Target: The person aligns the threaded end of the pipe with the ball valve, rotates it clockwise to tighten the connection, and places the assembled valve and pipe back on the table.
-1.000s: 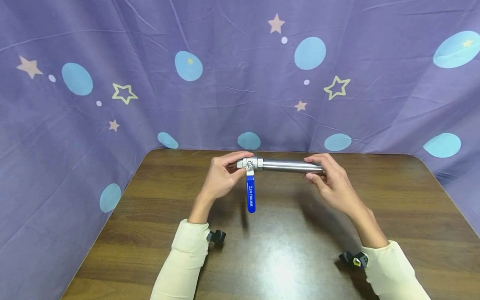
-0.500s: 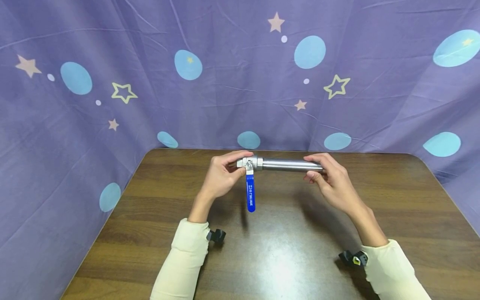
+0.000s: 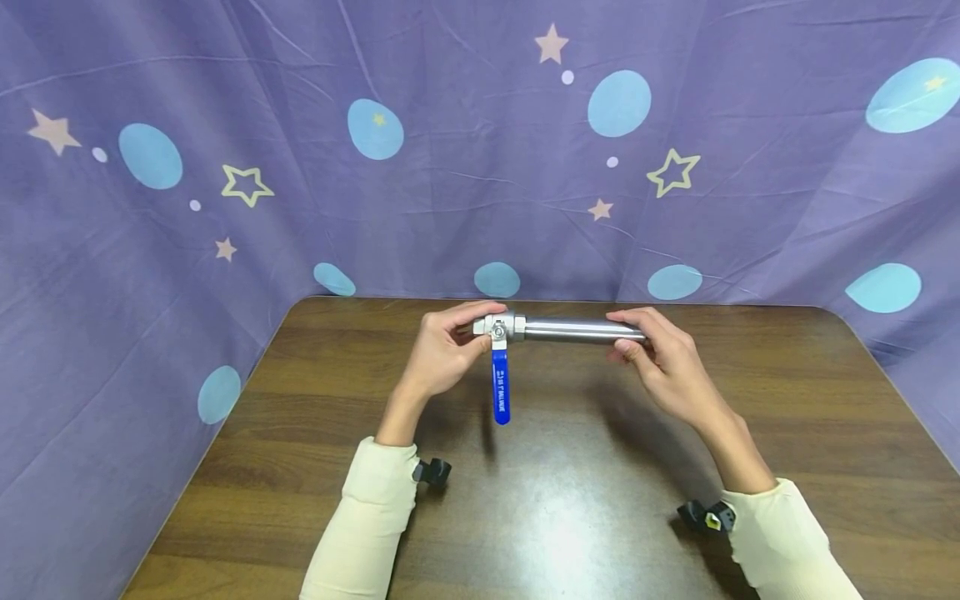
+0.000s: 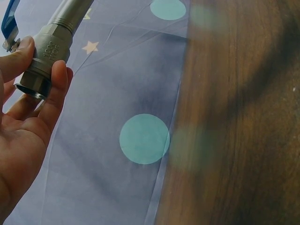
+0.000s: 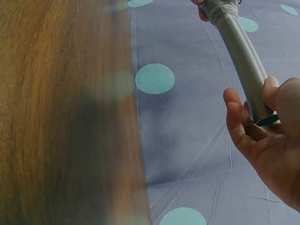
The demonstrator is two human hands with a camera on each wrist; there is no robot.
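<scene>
A steel ball valve (image 3: 510, 325) with a blue lever handle (image 3: 501, 387) is held level above the table. The lever points toward me, with white lettering on it. My left hand (image 3: 444, 350) grips the valve body, thumb on the near side and fingers over the far side; the left wrist view shows its open threaded end (image 4: 33, 86). A straight steel pipe (image 3: 573, 330) runs from the valve's right side. Near the pipe's far end my right hand (image 3: 667, 362) holds it between thumb and fingers. In the right wrist view the pipe's open end (image 5: 267, 120) sits within that hand.
The brown wooden table (image 3: 315, 500) spreads below both hands, with a bright reflection near its front. A purple curtain (image 3: 465, 125) with stars and blue dots hangs behind and beside it. Dark wrist cameras (image 3: 433, 472) are strapped over the pale sleeves (image 3: 360, 517).
My right thumb has shifted slightly along the pipe, to the right and up. Left hand, valve and lever stay practically in place.
</scene>
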